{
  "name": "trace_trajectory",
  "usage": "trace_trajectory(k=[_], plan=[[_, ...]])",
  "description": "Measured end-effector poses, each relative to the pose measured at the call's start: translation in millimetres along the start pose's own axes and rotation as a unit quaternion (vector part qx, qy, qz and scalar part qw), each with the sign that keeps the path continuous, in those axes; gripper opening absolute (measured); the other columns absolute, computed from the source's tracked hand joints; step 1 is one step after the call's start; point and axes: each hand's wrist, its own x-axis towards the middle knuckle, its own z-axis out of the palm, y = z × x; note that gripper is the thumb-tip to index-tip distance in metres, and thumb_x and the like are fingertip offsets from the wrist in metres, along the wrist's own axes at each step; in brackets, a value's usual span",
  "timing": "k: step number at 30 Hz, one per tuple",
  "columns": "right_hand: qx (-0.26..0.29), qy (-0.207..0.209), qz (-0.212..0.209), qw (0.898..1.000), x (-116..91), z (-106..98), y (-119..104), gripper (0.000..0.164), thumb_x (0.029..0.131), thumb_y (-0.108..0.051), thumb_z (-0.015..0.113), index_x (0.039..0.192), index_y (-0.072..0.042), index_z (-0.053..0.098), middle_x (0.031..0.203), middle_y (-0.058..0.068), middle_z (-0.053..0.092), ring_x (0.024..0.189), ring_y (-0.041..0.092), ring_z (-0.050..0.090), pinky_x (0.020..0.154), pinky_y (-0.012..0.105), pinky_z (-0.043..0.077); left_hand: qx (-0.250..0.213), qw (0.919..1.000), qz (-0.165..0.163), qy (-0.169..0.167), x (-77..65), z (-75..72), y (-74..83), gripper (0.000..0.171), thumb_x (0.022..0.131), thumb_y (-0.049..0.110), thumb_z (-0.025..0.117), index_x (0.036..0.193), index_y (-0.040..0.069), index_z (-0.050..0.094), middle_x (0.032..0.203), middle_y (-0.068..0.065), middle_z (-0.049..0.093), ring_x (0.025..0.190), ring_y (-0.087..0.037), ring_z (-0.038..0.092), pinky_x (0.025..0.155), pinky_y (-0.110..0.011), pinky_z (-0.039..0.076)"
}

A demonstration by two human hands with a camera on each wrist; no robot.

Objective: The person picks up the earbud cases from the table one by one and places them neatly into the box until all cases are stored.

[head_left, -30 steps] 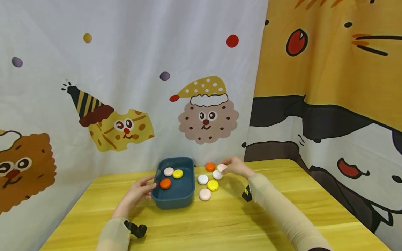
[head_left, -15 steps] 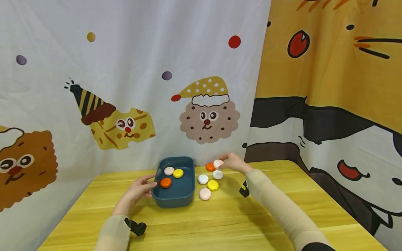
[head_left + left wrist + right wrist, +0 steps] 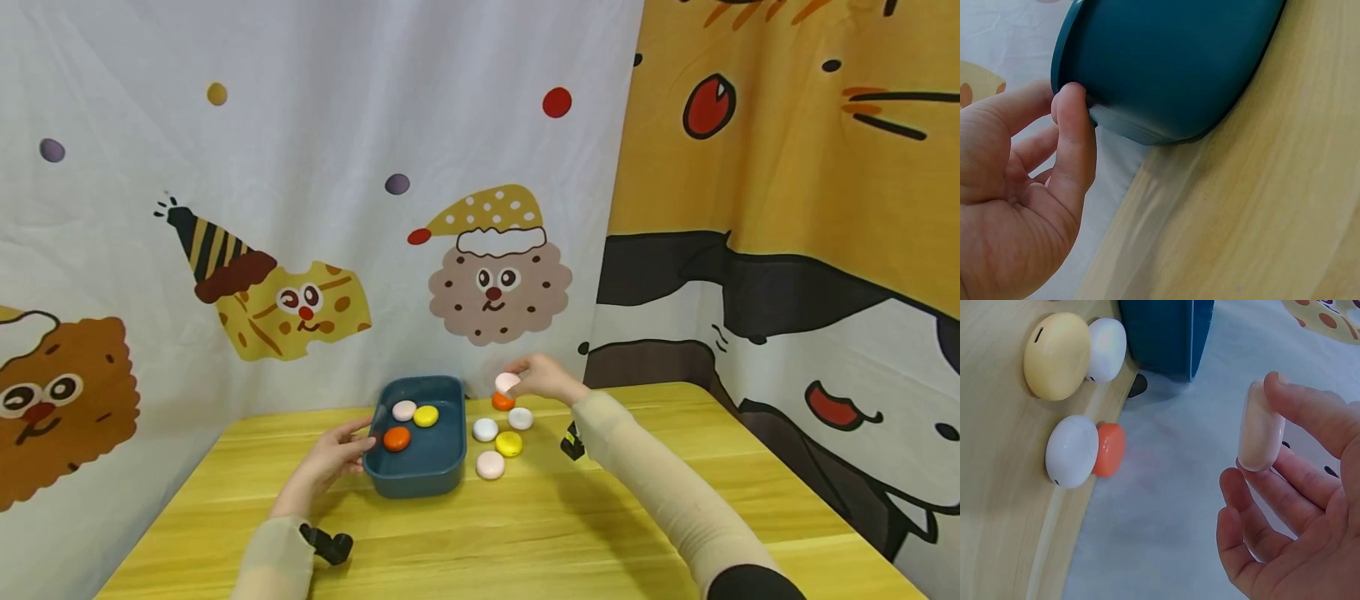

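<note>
My right hand [image 3: 549,379] pinches a smooth, pale pink rounded disc [image 3: 1260,428] between thumb and fingers. The disc is held up off the table, partly in front of an orange disc [image 3: 503,402] in the head view. Near it on the table lie two white discs [image 3: 485,430], a yellow disc [image 3: 509,444] and another pale pink disc [image 3: 491,465]. My left hand [image 3: 327,458] grips the left rim of a dark teal bin [image 3: 1166,56], the thumb against its outer wall. Inside the bin rest a pink, a yellow and an orange disc [image 3: 397,438].
The wood-patterned table [image 3: 450,550] reaches back to a white printed curtain [image 3: 315,167]. Another curtain [image 3: 787,183], mostly orange and black, hangs along the right side. The bin stands near the table's back edge, left of the loose discs.
My right hand has lifted the pink disc and carried it left and slightly up, from above the far white disc to over the orange one. The left hand has stayed at the bin.
</note>
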Motion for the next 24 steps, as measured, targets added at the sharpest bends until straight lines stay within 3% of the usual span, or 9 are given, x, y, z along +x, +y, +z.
trace_trajectory(k=[11, 24], plan=[[-0.006, -0.013, -0.024, 1.0, 4.7, 5.7, -6.7, 0.042, 0.074, -0.015, 0.083, 0.113, -0.005, 0.071, 0.112, 0.007, 0.068, 0.103, 0.025, 0.06, 0.087, 0.038, 0.05, 0.008, 0.9997, 0.013, -0.017, -3.7, -0.9, 1.3, 0.064, 0.097, 0.013, 0.06, 0.15, -0.003, 0.028, 0.116, -0.025, 0.057, 0.062, -0.01, 0.056, 0.06, -0.024, 0.055], [-0.009, -0.02, -0.041, 0.999, 14.3, 13.3, -15.3, 0.04, 0.074, -0.012, 0.081, 0.112, -0.006, 0.072, 0.112, 0.007, 0.068, 0.102, 0.024, 0.061, 0.086, 0.037, 0.05, 0.005, 0.9999, 0.003, 0.008, -3.3, 2.5, 1.1, 0.057, 0.097, 0.009, 0.058, 0.149, 0.001, 0.035, 0.117, -0.029, 0.056, 0.061, -0.014, 0.055, 0.06, -0.026, 0.054]])
